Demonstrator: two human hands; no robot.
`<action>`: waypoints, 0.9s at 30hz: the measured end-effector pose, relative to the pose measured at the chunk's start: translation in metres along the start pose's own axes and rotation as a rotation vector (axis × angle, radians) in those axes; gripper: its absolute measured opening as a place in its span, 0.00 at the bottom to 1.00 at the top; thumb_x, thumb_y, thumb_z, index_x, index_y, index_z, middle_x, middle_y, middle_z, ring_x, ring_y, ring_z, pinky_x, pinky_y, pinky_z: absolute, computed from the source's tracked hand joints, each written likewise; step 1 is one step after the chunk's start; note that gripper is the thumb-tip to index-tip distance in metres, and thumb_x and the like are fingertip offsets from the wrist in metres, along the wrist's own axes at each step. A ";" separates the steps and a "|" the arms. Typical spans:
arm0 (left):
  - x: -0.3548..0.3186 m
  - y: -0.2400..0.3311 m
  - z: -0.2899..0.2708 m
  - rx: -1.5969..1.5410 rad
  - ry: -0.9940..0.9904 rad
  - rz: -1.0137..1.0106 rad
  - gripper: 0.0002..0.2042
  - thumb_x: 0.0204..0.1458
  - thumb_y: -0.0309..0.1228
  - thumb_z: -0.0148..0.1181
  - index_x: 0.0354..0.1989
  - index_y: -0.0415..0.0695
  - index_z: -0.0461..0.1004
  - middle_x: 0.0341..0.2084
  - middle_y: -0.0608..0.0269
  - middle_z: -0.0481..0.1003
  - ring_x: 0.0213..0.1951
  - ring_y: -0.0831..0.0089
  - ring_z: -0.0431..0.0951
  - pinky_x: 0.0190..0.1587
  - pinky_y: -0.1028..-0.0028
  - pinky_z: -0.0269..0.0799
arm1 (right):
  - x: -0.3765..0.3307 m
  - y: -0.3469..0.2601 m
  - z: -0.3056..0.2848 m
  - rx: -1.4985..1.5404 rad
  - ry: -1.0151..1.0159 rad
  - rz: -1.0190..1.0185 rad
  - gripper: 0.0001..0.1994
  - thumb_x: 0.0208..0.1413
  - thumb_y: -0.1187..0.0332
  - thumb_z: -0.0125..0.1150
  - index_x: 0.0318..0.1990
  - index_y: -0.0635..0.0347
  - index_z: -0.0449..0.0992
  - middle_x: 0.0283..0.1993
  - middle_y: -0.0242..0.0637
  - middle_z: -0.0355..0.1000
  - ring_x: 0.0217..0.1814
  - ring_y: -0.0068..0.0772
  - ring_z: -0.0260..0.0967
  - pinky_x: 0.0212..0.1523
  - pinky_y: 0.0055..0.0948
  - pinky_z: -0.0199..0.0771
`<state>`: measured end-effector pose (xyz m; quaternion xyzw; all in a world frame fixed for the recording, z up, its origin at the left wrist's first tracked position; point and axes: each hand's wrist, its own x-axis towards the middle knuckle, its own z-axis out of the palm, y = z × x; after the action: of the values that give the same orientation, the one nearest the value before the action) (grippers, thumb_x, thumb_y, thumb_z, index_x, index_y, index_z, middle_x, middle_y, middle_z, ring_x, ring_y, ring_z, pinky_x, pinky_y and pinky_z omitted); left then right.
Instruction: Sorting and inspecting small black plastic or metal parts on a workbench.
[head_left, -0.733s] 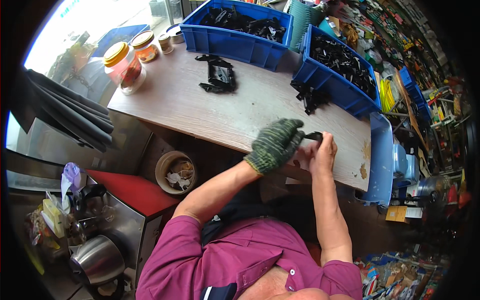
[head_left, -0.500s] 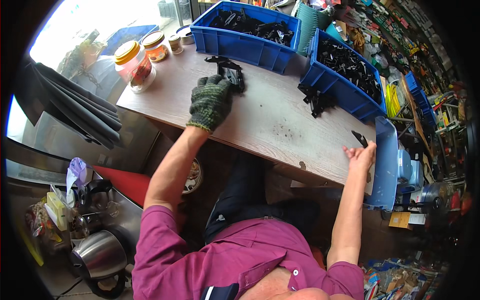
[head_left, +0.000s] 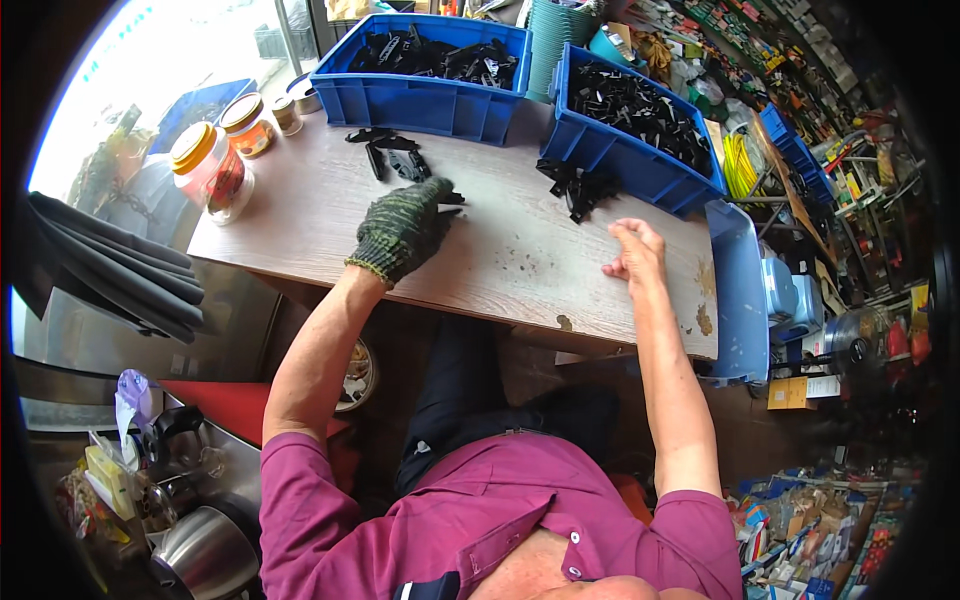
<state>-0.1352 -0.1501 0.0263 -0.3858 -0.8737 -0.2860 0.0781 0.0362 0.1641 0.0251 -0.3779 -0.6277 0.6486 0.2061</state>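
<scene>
My left hand (head_left: 402, 228), in a green knit glove, hovers over the middle of the wooden table (head_left: 520, 255) with its fingers closed on a small black plastic part (head_left: 452, 197) that pokes out at the fingertips. Just beyond it lies a small pile of black parts (head_left: 388, 155). My bare right hand (head_left: 634, 252) rests on the table to the right, fingers curled together with nothing visible in them. A second pile of black parts (head_left: 575, 185) lies beyond and to the left of that hand.
Two blue bins (head_left: 420, 102) (head_left: 625, 160) full of black parts stand at the table's back. A light blue tray (head_left: 740, 290) hangs at the right edge. Lidded jars (head_left: 208, 165) stand at the back left. Cluttered shelves run along the right.
My left hand drew back from the far pile toward the table's middle with a black part. My right hand moved left, away from the tray at the table's right edge.
</scene>
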 end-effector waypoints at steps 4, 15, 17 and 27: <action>0.000 0.019 0.001 0.262 -0.041 0.120 0.11 0.56 0.37 0.61 0.43 0.47 0.78 0.33 0.53 0.78 0.37 0.50 0.78 0.39 0.54 0.76 | 0.001 -0.007 0.023 -0.257 -0.036 -0.028 0.12 0.56 0.65 0.66 0.46 0.54 0.76 0.16 0.23 0.60 0.12 0.17 0.57 0.11 0.26 0.70; 0.001 0.030 0.017 -0.429 0.215 0.059 0.11 0.55 0.32 0.64 0.44 0.45 0.76 0.33 0.52 0.79 0.37 0.50 0.80 0.36 0.57 0.76 | 0.008 -0.012 0.042 -0.649 -0.040 -0.215 0.10 0.54 0.64 0.68 0.41 0.55 0.81 0.17 0.27 0.67 0.08 0.18 0.55 0.07 0.24 0.59; 0.000 0.037 0.036 -0.570 0.208 0.034 0.11 0.54 0.31 0.63 0.45 0.45 0.76 0.34 0.52 0.79 0.37 0.50 0.80 0.37 0.57 0.76 | 0.011 -0.008 0.038 -0.647 -0.030 -0.220 0.09 0.54 0.64 0.69 0.40 0.55 0.81 0.16 0.27 0.66 0.08 0.18 0.55 0.07 0.24 0.59; -0.003 0.059 0.041 0.079 0.300 0.022 0.11 0.52 0.32 0.62 0.43 0.45 0.78 0.36 0.54 0.78 0.41 0.49 0.77 0.42 0.52 0.73 | 0.007 0.001 0.022 -0.318 -0.043 -0.053 0.12 0.54 0.61 0.71 0.37 0.59 0.77 0.14 0.26 0.63 0.09 0.19 0.56 0.08 0.26 0.63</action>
<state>-0.0872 -0.0967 0.0176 -0.3451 -0.8584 -0.3049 0.2260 0.0152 0.1543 0.0214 -0.3750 -0.7367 0.5432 0.1472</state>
